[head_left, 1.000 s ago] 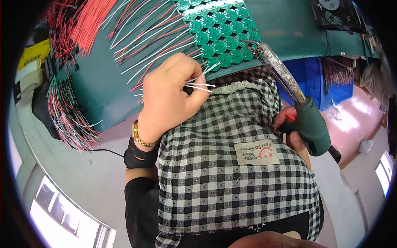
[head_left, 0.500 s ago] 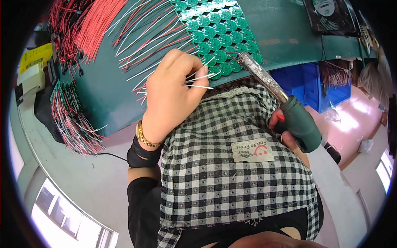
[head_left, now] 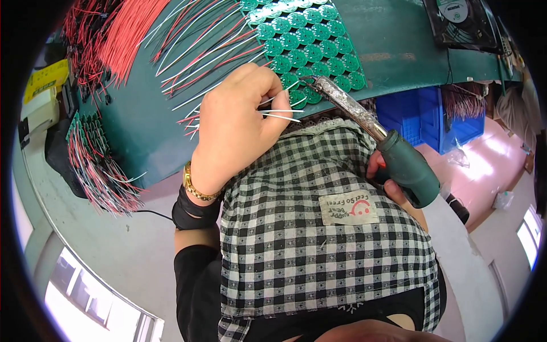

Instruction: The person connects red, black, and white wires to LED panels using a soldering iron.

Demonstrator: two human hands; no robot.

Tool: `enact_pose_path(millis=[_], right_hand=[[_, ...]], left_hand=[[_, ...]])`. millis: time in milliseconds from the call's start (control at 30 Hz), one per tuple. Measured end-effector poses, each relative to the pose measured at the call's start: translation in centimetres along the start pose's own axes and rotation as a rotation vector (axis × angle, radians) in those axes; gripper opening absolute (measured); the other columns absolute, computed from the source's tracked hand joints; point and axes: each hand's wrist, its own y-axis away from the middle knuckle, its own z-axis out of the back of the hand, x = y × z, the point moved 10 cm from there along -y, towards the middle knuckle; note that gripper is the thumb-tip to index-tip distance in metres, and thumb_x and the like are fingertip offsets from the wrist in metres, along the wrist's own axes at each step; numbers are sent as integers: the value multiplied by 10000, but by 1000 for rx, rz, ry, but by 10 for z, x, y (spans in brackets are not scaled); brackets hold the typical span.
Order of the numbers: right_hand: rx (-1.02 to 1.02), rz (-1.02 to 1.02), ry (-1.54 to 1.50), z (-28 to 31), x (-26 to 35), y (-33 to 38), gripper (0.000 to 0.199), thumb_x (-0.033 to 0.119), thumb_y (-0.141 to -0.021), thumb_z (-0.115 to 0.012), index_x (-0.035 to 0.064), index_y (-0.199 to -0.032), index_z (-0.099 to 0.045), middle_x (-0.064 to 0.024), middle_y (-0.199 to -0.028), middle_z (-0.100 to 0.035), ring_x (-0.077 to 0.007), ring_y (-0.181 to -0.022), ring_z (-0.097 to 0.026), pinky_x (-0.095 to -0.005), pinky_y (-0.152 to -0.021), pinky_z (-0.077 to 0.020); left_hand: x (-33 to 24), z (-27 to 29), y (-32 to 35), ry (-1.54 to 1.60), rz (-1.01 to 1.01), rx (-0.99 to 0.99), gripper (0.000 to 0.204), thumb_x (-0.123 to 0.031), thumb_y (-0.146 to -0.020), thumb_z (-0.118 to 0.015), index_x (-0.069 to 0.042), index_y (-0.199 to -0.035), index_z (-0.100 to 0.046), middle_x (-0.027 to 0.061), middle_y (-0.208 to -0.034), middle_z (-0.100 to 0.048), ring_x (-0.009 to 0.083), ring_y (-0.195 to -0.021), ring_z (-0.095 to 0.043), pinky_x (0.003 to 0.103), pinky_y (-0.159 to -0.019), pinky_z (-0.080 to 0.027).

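My left hand is closed in a pinch on several thin white wires, whose ends stick out past the thumb toward the board. A panel of round green circuit boards lies on the table beside it, with red, black and white wires running off its left side. My right hand grips the dark green handle of a soldering iron, partly hidden behind that handle. The iron's bent tip rests over the panel's near rows, close to the wire ends; whether it touches them I cannot tell.
Bundles of red wires lie at the far left of the green table. Wired boards hang at its left edge, near a yellow box. A blue bin stands below on the right, and a black fan-like device sits at the back right.
The soldering iron has moved left, its tip now nearer the wire ends by my left hand. My left hand has shifted only slightly, still pinching the wires.
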Motion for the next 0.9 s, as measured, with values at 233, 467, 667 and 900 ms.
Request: enact_pose_path(millis=[233, 467, 667, 900], right_hand=[[52, -68, 7, -2, -2, -4, 415, 334, -777, -631, -13, -1002, -597, -69, -796, -608, -152, -696, -607, -261, -629, -486], [-32, -79, 11, 2, 24, -7, 351, 288, -809, -621, 24, -1033, -564, -81, -823, -584, -169, -738, -566, -271, -684, -451], [-164, -463, 695, 56, -2, 4, 418, 367, -846, -560, 29, -1091, -543, -73, -830, -556, -164, -754, -519, -260, -687, -424], [-201, 197, 308, 29, 55, -21, 409, 267, -775, -631, -19, -1055, -546, -77, -786, -596, -130, -689, -556, -247, -591, -443]], left_hand=[[-1, 0, -2, -44, -25, -16, 110, -52, -717, -659, -31, -711, -551, 57, -652, -516, 158, -542, -478, 258, -506, -397], [-1, 1, -1, -63, -30, -27, 118, -61, -714, -664, -33, -705, -550, 59, -647, -518, 167, -546, -487, 268, -510, -402], [-5, 3, -1, -52, -43, -1, 114, -75, -718, -640, -56, -713, -528, 84, -679, -530, 274, -598, -549, 357, -521, -446], [-14, 28, -3, -151, -107, -152, 126, -164, -817, -636, -75, -868, -564, 94, -703, -555, 287, -618, -569, 369, -537, -450]])
